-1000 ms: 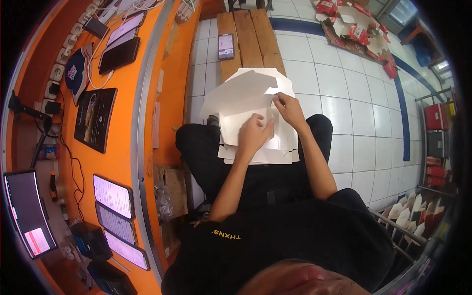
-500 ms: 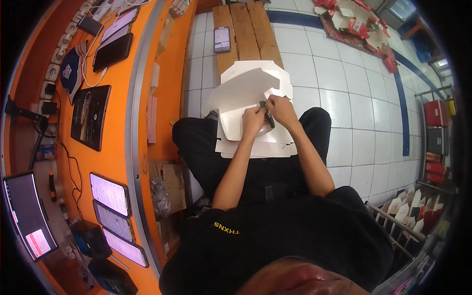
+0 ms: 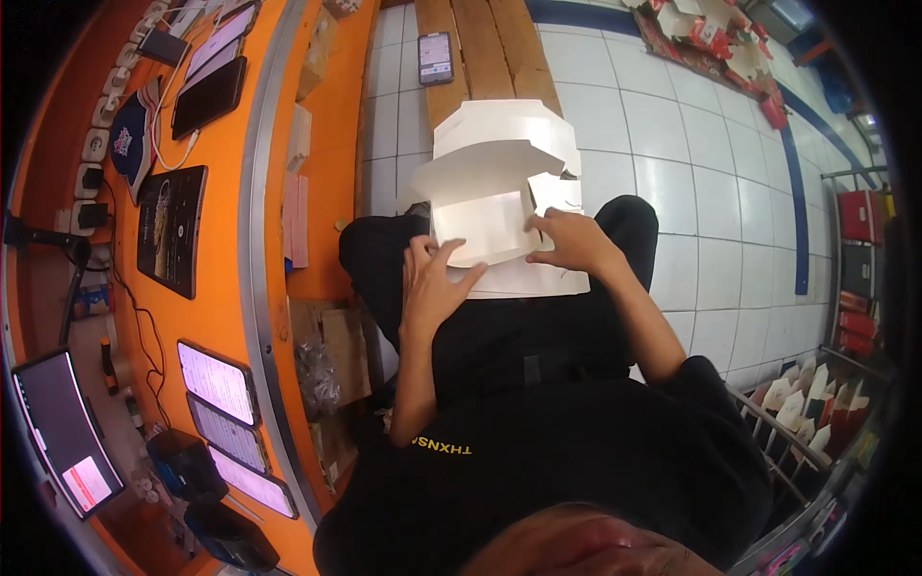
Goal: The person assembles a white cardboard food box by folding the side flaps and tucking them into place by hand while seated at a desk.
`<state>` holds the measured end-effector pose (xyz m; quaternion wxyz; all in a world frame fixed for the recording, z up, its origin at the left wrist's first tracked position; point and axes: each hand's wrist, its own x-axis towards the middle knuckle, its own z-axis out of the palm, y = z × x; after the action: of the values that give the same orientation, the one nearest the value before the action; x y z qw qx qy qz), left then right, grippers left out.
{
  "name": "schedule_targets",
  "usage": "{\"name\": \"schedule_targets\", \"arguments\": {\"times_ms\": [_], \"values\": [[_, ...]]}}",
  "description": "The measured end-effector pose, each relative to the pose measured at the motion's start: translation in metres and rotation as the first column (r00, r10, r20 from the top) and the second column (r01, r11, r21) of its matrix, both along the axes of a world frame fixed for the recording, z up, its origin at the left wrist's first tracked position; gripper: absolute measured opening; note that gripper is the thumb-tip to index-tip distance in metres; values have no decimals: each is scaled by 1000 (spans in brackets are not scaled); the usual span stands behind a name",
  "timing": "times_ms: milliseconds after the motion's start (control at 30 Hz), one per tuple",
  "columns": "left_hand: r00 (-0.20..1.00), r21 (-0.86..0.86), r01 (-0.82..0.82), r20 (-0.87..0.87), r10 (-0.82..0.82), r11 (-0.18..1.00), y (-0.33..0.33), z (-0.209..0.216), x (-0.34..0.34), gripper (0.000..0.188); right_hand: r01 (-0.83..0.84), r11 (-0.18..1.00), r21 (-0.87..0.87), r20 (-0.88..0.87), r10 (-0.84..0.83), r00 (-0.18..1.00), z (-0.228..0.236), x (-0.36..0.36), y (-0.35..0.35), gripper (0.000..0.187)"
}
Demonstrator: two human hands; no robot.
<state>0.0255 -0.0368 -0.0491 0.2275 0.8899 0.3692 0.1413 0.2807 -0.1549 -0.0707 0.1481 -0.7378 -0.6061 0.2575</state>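
A white cardboard box [image 3: 480, 226] rests on my lap with its lid flap [image 3: 485, 163] standing up at the far side; nothing shows inside it. Beneath and beyond it lie flat white cardboard sheets [image 3: 499, 117]. My left hand [image 3: 432, 288] is at the near left corner of the box, its fingers spread and thumb pointing to the front wall. Along the right wall is my right hand [image 3: 574, 242], thumb and fingers apart, fingertips touching the box. Whether anything small sits under the right hand's fingers is hidden.
Beyond the sheets, a phone [image 3: 435, 58] lies on a wooden bench [image 3: 485, 58]. An orange counter [image 3: 226, 312] on my left carries several phones, a tablet [image 3: 173, 230] and a cap [image 3: 134, 139]. Red and white cartons [image 3: 706, 43] sit far right; a metal rack [image 3: 768, 427] holds folded boxes near right.
The dark green strip that both hands pinched over the box no longer shows. My hands have moved apart, left to the near left corner, right to the right wall, and their fingers have spread.
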Motion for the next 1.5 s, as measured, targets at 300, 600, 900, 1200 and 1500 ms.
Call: {"name": "schedule_targets", "arguments": {"times_ms": [300,600,900,1200,1500], "values": [[993,-57,93,-74,-97,994,15,-51,-8,18,-156,979,133,290,112,951,-67,-18,-5,11],[991,39,119,-67,-116,992,14,-48,-4,17,-99,987,127,309,55,949,-45,-19,-3,15],[979,160,201,4,-204,966,-23,-23,-20,14,655,755,-39,-829,-390,401,-44,-28,6,63],[978,91,128,154,-141,988,-32,-13,-47,45,539,841,-55,-769,-380,514,-38,-24,1,56],[731,-196,-292,585,351,936,0,-14,-63,45,464,592,659,453,-804,384,143,324,91,58]]}}
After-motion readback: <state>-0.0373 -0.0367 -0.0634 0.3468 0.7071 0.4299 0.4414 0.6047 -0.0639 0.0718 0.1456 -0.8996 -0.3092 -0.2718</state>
